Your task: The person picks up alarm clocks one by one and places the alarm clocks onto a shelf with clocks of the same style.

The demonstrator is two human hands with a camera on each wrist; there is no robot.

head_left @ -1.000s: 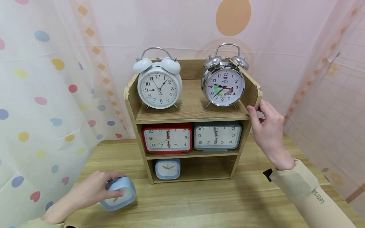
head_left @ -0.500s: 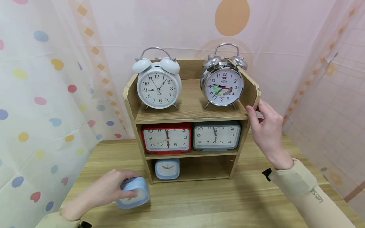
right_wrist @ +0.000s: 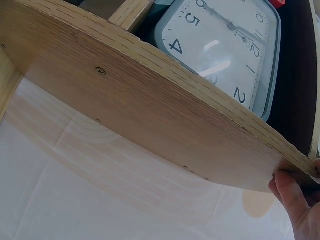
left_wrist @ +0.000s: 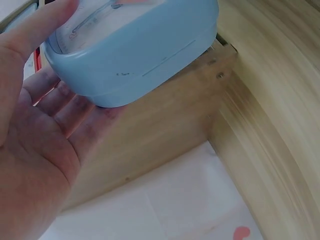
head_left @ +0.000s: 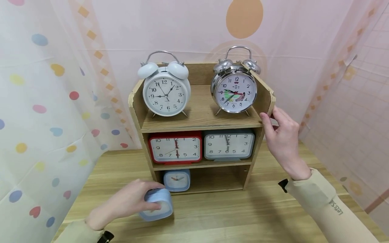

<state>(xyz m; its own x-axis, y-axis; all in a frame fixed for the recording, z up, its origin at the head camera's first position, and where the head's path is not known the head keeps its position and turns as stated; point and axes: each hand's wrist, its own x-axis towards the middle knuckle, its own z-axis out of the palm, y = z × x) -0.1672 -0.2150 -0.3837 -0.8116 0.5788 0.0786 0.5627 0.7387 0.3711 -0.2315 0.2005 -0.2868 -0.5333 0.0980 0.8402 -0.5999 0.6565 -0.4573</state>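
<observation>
My left hand (head_left: 130, 200) grips a small light-blue alarm clock (head_left: 165, 202), thumb over its face and fingers behind, in front of the shelf's lower left corner. The left wrist view shows the blue clock (left_wrist: 135, 60) close up between thumb and fingers. With thumb and fingers, my right hand (head_left: 282, 141) pinches the right side panel of the wooden shelf (head_left: 200, 125). In the right wrist view, fingertips (right_wrist: 287, 185) hold the edge of that panel (right_wrist: 150, 105). A second light-blue clock (head_left: 177, 180) stands at the left of the bottom compartment.
A white twin-bell clock (head_left: 166, 94) and a silver twin-bell clock (head_left: 235, 92) stand on the top shelf. The middle compartment holds a red clock (head_left: 176, 148) and a grey-blue clock (head_left: 229, 145). Patterned curtains (head_left: 60, 101) surround the wooden table (head_left: 225, 219).
My left hand has carried the blue clock rightward toward the shelf's bottom compartment. The right hand keeps its hold on the side panel. The view has shifted slightly.
</observation>
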